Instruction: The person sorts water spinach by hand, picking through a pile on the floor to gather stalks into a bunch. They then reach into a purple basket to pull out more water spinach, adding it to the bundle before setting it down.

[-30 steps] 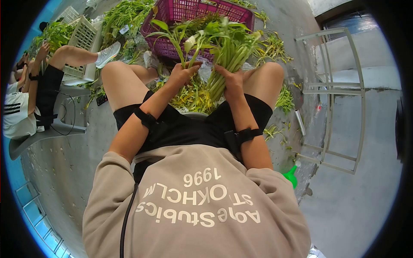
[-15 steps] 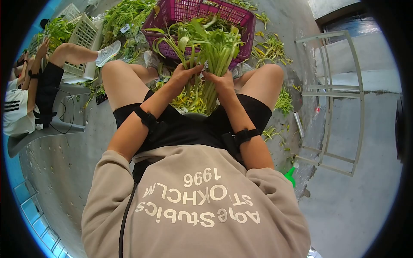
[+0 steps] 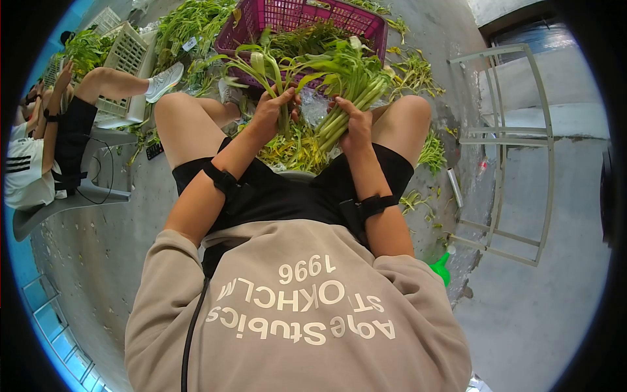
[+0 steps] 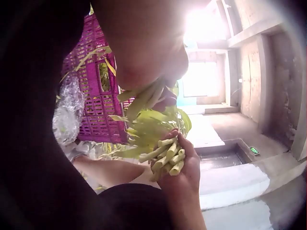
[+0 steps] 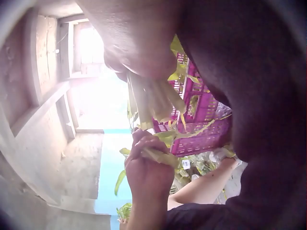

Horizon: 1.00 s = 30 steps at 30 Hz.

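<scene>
In the head view my left hand [image 3: 269, 114] grips a few leafy stalks of water spinach [image 3: 260, 64], their tops fanned toward the crate. Across a small gap, my right hand [image 3: 356, 125] holds a thicker water spinach bundle [image 3: 356, 81] that leans to the right, thumb laid along the stems. The left wrist view shows the bundle's pale stem ends [image 4: 173, 165] bunched in the right hand. From the right wrist, the left hand's fingers [image 5: 146, 143] are curled round its stalks. Below both hands, yellowed leaves and trimmings [image 3: 297, 147] lie heaped between the knees.
A magenta plastic crate [image 3: 243, 26] with greens inside stands just ahead, clear plastic film [image 3: 316, 108] before it. More greens [image 3: 189, 29] are piled at left, near a seated person [image 3: 32, 157] and a cream crate [image 3: 121, 59]. A metal frame [image 3: 503, 140] stands right.
Half a second ago the hands came together with the bundle upright; now they are apart again. The right hand's bundle has swung to the right, and the left still holds its stalks.
</scene>
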Tool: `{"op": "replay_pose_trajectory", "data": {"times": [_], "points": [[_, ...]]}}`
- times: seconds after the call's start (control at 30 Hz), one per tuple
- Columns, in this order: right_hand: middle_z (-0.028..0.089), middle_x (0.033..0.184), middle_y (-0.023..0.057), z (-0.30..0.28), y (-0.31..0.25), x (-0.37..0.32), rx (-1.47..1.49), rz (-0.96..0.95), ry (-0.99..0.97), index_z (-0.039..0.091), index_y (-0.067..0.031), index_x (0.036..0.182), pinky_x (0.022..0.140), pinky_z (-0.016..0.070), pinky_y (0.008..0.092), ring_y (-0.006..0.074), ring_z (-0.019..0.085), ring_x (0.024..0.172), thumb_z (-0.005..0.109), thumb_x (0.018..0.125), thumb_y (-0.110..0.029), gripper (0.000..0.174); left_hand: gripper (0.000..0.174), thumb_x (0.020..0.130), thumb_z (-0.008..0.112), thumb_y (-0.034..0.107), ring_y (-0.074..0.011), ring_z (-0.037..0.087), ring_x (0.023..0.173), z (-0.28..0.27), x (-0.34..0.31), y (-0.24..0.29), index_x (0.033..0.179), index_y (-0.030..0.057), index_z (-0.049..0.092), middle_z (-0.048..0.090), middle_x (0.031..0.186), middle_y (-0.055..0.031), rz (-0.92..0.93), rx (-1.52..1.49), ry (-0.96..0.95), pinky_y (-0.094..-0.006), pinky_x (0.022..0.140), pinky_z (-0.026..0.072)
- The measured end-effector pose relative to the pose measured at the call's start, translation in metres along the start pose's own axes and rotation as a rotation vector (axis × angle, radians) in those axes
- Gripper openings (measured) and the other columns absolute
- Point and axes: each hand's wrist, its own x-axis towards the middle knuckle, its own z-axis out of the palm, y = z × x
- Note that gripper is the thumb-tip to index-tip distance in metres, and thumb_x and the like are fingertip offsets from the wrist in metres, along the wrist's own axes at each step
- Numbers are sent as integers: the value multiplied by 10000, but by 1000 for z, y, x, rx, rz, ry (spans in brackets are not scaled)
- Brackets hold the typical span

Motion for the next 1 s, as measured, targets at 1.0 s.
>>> {"op": "replay_pose_trajectory", "data": {"times": [1.0], "points": [[677, 1048, 98, 8, -4, -5, 78, -193, -19, 584, -11, 1170, 772, 576, 335, 197, 675, 913, 660, 881, 56, 306, 299, 880, 687, 208, -58, 403, 424, 7, -12, -1, 1100, 10, 645, 641, 730, -50, -219, 409, -268, -246, 478, 395]]}}
